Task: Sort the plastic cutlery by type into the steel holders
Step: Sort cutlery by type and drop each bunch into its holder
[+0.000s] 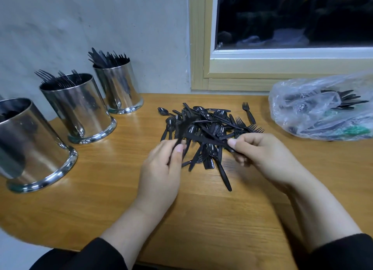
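Note:
A heap of black plastic cutlery, with spoons, forks and knives mixed, lies in the middle of the wooden table. My left hand pinches a black knife at the heap's left edge. My right hand pinches another black knife by its handle, its blade pointing left across the heap. Three steel holders stand on the left: the near one, the middle one with forks, the far one with knives.
A clear plastic bag holding more black cutlery lies at the right by the wall. One fork lies apart, right of the heap. A window with a pale wooden frame rises behind the table. Black sleeves cover both forearms near the table's front edge.

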The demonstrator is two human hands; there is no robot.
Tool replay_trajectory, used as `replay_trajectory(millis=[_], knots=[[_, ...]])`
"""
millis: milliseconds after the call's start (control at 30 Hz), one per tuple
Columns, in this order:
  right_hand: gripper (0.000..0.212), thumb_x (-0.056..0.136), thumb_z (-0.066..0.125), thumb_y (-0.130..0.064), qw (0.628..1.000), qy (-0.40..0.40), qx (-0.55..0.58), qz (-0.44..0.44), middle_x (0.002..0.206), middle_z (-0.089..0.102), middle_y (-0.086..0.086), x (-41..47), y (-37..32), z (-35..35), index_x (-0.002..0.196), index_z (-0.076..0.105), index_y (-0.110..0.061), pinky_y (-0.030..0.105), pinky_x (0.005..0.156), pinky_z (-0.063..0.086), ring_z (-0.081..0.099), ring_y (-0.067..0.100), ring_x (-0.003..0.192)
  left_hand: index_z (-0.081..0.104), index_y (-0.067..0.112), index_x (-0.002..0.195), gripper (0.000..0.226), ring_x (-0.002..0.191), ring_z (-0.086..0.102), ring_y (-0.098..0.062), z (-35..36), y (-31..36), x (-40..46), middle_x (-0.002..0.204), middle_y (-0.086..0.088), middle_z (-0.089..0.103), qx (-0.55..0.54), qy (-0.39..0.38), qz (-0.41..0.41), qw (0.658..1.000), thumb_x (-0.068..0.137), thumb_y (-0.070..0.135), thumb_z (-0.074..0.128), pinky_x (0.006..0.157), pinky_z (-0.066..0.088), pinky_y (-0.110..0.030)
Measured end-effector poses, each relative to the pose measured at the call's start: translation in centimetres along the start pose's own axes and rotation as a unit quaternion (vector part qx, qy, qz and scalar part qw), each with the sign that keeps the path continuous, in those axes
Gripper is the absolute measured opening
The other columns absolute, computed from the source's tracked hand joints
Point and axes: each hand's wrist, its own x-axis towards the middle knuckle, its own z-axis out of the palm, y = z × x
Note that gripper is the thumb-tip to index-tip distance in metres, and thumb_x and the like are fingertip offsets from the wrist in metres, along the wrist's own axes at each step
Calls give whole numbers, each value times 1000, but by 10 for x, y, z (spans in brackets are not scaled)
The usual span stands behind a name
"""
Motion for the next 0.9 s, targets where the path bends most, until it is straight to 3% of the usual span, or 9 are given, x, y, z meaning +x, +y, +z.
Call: replay_trajectory(millis=[133, 233, 267, 333, 400, 467, 567, 700, 900], knots=[[39, 98, 62, -24, 984, -89, 148, 44, 58, 46, 6, 1, -2, 25, 60, 55, -17, 31, 60, 34, 43, 19, 58, 73, 8, 115, 30, 99, 57, -8, 4, -14, 5, 102, 3, 74, 119, -55, 201, 971, 102, 24, 49, 96, 43, -25], [42, 101, 56, -29, 968, -82, 226, 75, 60, 46, 7, 2, -1, 37, 62, 58, -16, 32, 61, 33, 42, 18, 57, 68, 16, 117, 35, 93, 60, -10, 0, -27, -4, 101, 7, 69, 99, -133, 125, 978, 106, 35, 40, 80, 49, -32], [45, 103, 53, -34, 974, -54, 207, 79, 61, 49, 7, 3, -1, 38, 63, 62, -14, 31, 60, 35, 45, 18, 57, 67, 18, 118, 39, 94, 61, -9, -3, -30, -7, 102, 9, 69, 86, -135, 85, 983, 106, 39, 37, 79, 49, -31], [50, 104, 48, -42, 995, 34, 58, 69, 60, 57, 3, 7, 2, 38, 71, 68, -10, 21, 54, 38, 50, 14, 55, 68, 21, 117, 39, 93, 61, -5, -8, -31, -8, 100, 11, 70, 44, -102, 22, 994, 108, 43, 37, 78, 47, -22], [41, 101, 51, -44, 984, 103, -138, 39, 56, 60, -6, 13, 9, 37, 78, 69, -16, 13, 46, 32, 49, 4, 47, 68, 25, 112, 36, 89, 61, -1, -11, -25, -4, 92, 15, 70, 0, -92, -50, 995, 106, 46, 40, 73, 43, -14], [26, 98, 58, -45, 964, 113, -238, 29, 64, 64, -9, 20, 12, 39, 83, 67, -25, 18, 52, 36, 58, 2, 60, 68, 27, 105, 23, 83, 60, 1, -11, -23, 1, 83, 18, 68, -19, -99, -104, 989, 102, 42, 51, 67, 40, -12], [22, 93, 65, -46, 944, 100, -312, 29, 88, 63, -7, 35, 16, 53, 91, 67, -25, 29, 68, 40, 58, 15, 86, 62, 21, 90, 20, 63, 51, -2, -11, -23, 3, 65, 22, 57, -27, -103, -142, 984, 104, 33, 53, 57, 37, -16], [34, 89, 66, -53, 917, 74, -390, 31, 100, 57, -2, 43, 20, 73, 105, 65, -23, 39, 85, 48, 56, 22, 99, 56, 12, 85, 34, 57, 41, -7, -11, -27, 2, 63, 3, 49, -10, -89, -136, 987, 105, 38, 45, 54, 33, -23], [18, 90, 70, -41, 929, 70, -362, 40, 91, 55, -7, 44, 19, 74, 89, 61, -25, 36, 79, 47, 55, 18, 91, 44, 12, 75, 40, 56, 37, -8, -12, -26, 2, 61, 7, 41, -5, -95, -125, 988, 104, 39, 47, 52, 30, -25]])
